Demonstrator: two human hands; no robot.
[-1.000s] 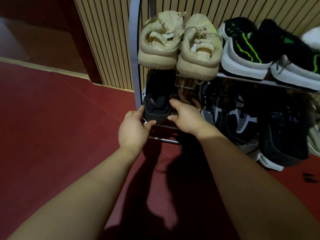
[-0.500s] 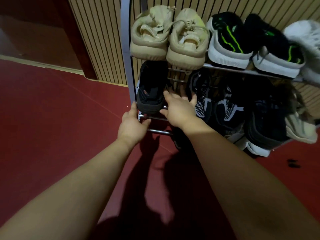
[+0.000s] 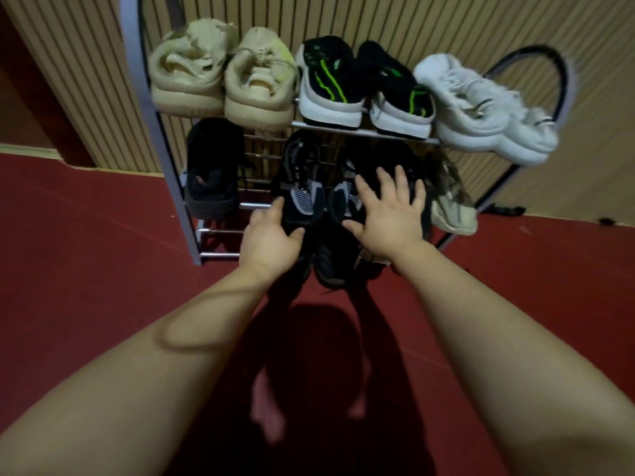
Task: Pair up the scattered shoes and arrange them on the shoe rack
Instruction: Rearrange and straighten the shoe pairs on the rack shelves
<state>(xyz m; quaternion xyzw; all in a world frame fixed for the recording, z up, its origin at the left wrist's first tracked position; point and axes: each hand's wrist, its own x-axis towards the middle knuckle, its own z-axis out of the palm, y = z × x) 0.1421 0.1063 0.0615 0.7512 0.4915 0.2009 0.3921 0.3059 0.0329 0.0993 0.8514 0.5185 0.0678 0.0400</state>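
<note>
Reaching into the middle shelf of the shoe rack, I set both hands on a pair of black-and-grey mesh sneakers at the centre of the frame. My left hand cups the near end of the left sneaker, thumb on one side and fingers on the other; my right hand lies flat with fingers spread over the right sneaker, pressing rather than gripping. The two sneakers sit side by side, long axes running from me toward the slatted wall, near ends tipped down over the front rail; whether toe or heel faces me I cannot tell in the gloom. Above them, the top shelf carries a beige pair, a black-and-green pair and a white pair, each matched. At the left of the middle shelf a single black shoe stands alone, and a pale shoe shows at the right, partly hidden. By my reading, the step in hand is squaring this pair on its shelf. Next calls for nudging both sneakers level and parallel, then finding the lone black shoe's mate, possibly among the dark shoes below on the red floor.
</note>
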